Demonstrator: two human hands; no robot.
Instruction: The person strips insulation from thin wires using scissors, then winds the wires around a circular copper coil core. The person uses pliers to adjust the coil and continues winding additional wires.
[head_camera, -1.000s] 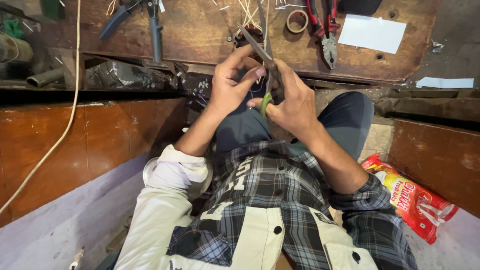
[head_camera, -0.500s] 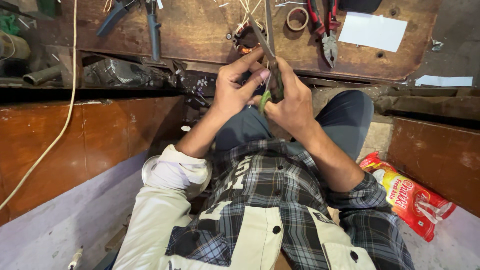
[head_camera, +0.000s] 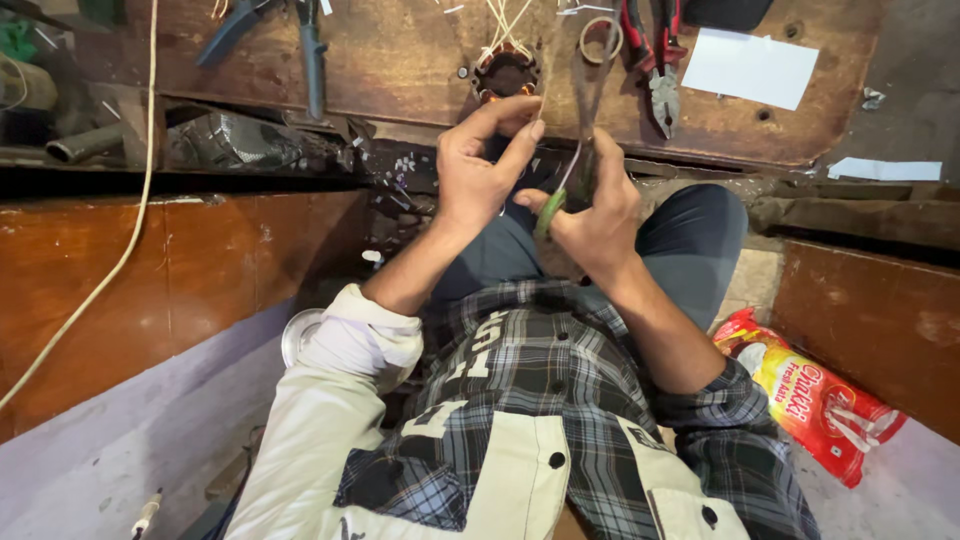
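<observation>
Presently: right hand (head_camera: 600, 215) clamps green-handled scissors (head_camera: 572, 170); left hand (head_camera: 480, 165) pinches white wire (head_camera: 572, 165) taut just beside blades, steadying it.

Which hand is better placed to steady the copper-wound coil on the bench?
Left, probably: the left hand reaches to just below the copper-wound coil, while the right hand is wrapped round a green-handled tool.

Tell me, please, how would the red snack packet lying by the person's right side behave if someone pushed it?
The red snack packet looks crinkled and partly flattened, so it would probably feel light and floppy. Its glossy film suggests it would slide and crumple rather than roll.
</observation>
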